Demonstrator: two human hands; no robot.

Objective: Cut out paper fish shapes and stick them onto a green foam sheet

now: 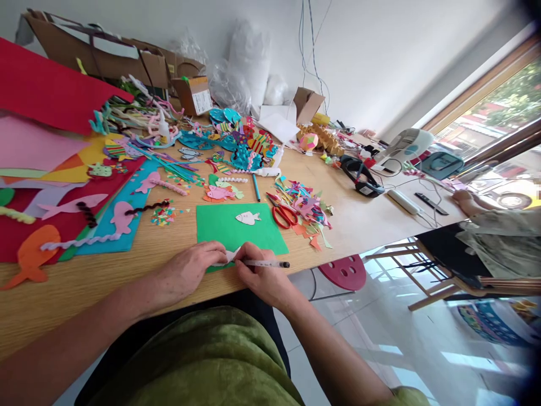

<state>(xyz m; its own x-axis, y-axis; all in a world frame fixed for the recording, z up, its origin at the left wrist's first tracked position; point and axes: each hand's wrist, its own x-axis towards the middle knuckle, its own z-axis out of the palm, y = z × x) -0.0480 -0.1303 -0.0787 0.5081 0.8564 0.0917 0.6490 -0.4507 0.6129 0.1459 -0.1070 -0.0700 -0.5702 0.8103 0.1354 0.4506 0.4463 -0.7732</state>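
A green sheet [224, 225] lies at the table's front edge, with a white fish cutout [248, 217] on it. Over its lower part, my left hand [190, 268] presses its closed fingers on a small white paper piece [230, 256]. My right hand [262, 275] is closed around a clear pen [273, 263], its dark end pointing right, and its fingertips touch the same white piece. The pen's tip is hidden by my fingers. Red scissors [284, 216] rest at the sheet's right edge, and a teal pen [256, 188] is just behind it.
Paper scraps [302, 200] are heaped right of the sheet. Colored sheets [131, 225] and an orange fish [36, 256] lie at left. Boxes and plastic bags stand along the wall. A black headset [362, 176] is farther right; another person's arm [473, 203] rests at the far right.
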